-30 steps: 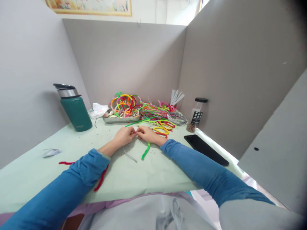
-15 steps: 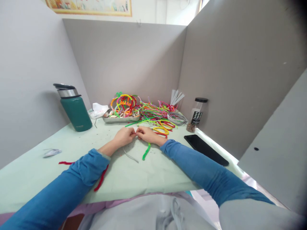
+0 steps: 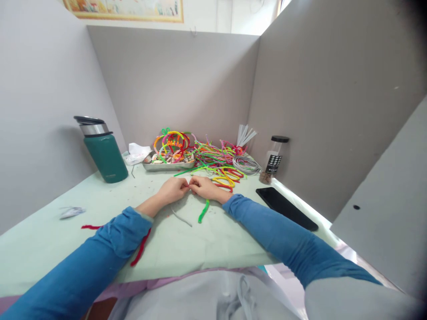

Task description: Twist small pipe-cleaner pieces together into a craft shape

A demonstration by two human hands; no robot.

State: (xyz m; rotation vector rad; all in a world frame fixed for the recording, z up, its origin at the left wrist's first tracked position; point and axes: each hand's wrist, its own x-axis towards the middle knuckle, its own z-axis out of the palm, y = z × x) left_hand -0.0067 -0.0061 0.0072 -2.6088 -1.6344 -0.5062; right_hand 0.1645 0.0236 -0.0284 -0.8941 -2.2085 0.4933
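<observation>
My left hand and my right hand meet fingertip to fingertip above the table, both closed in a pinch. A tiny reddish bit shows between the fingertips, too small to name. Below my right hand lies a short green pipe cleaner, its upper end partly hidden by the hand. A thin grey cord rests below my left hand. One dark red pipe cleaner piece sticks out from under my left sleeve, and another red end shows on the sleeve's far side.
Behind my hands stand a metal tray with bent pipe-cleaner shapes, a heap of pipe cleaners, and a grey cord coil. Scissors lie by my right hand. A green bottle, a clear jar and a phone flank them.
Almost nothing differs. Both hands keep their place and their pinch, with at most a slight shift of the fingertips.
</observation>
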